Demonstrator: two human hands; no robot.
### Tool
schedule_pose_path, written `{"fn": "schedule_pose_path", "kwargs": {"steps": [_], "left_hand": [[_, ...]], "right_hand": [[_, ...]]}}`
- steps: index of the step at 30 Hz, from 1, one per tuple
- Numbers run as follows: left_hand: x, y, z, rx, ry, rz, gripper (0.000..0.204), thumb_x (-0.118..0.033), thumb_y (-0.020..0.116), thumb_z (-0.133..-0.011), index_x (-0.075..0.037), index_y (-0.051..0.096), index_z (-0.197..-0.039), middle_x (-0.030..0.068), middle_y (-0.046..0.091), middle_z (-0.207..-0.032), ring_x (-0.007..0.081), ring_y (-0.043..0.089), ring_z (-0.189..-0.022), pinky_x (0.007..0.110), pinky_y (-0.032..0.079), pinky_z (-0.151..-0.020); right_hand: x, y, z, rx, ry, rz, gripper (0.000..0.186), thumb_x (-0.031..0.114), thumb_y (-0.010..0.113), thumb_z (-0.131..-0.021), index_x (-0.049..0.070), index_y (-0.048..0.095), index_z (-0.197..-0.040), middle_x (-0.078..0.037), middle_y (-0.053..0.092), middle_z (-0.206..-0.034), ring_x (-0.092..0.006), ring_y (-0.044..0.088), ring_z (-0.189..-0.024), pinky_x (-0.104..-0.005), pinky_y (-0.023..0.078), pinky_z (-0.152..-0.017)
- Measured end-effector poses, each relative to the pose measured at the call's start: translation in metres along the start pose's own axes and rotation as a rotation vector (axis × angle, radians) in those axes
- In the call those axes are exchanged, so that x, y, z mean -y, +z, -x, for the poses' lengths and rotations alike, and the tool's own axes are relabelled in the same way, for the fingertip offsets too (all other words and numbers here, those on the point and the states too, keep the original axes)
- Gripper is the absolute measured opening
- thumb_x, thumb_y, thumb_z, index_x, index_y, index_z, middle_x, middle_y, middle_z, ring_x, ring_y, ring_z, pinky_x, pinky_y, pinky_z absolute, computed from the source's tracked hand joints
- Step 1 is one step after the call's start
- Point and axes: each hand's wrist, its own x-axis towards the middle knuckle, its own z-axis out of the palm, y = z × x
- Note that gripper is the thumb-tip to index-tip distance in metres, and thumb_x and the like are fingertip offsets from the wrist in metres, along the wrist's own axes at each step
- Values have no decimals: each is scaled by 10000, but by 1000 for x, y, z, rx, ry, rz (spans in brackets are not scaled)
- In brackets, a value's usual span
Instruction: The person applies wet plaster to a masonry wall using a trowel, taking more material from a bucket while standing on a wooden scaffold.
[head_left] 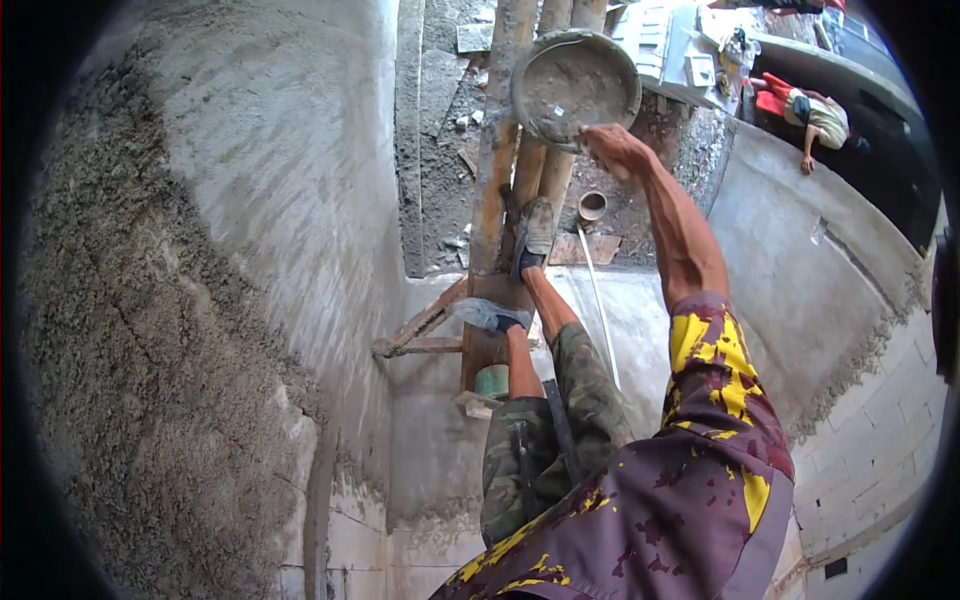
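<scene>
My right arm reaches forward in a maroon and yellow sleeve. At its end my right hand (617, 152) is closed at the near right rim of a round dark tub (523, 110). Whatever is in the fingers is too hidden to make out. Wet grey mortar (575, 88) lies in the tub, with a small pale scrap on it. Beneath the tub run long scaffold planks (493, 170), where my feet stand in dark shoes. My left hand is out of view.
On the left rises a wall (290, 150), part smooth, part rough plaster. Below lie a small bucket (592, 206), a pale pole (598, 305) and rubble. A wooden bracket (425, 322) juts beside the planks. At the upper right another person (822, 120) leans over a curved wall (790, 200).
</scene>
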Motion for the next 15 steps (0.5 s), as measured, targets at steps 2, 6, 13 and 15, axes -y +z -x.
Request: {"fn": "schedule_pose_path", "kwargs": {"steps": [2, 6, 13, 15], "left_hand": [[-5, 1, 3, 6, -5, 11, 579, -396, 328, -987, 36, 399, -1366, 257, 372, -1420, 394, 346, -1328, 545, 309, -1055], [-9, 5, -2, 15, 8, 33, 576, -393, 326, -988, 34, 397, -1368, 256, 374, -1419, 395, 349, -1326, 545, 313, -1052], [-15, -2, -1, 28, 13, 49, 572, -388, 323, -989, 31, 393, -1372, 254, 378, -1417, 396, 355, -1322, 545, 320, -1048], [-18, -6, -12, 25, 18, 47, 570, -386, 322, -989, 30, 392, -1373, 253, 379, -1417, 397, 357, -1321, 546, 322, -1046]], "right_hand": [[8, -10, 20, 19, 285, -407, 309, 353, 482, -966, 59, 564, -914, -33, 533, -642, -137, 509, -466, -264, 427, -409], [-4, -14, 49, 89, 229, -637, 328, 371, 481, -963, 54, 557, -927, -26, 518, -647, -126, 483, -457, -258, 398, -401], [7, -31, 80, -510, -57, 679, 336, 321, 471, -944, 6, 585, -966, -211, 628, -715, -349, 646, -679, -470, 509, -616], [25, -18, 75, -517, -49, 680, 341, 313, 460, -941, -3, 581, -983, -219, 641, -783, -363, 649, -748, -487, 512, -669]]}}
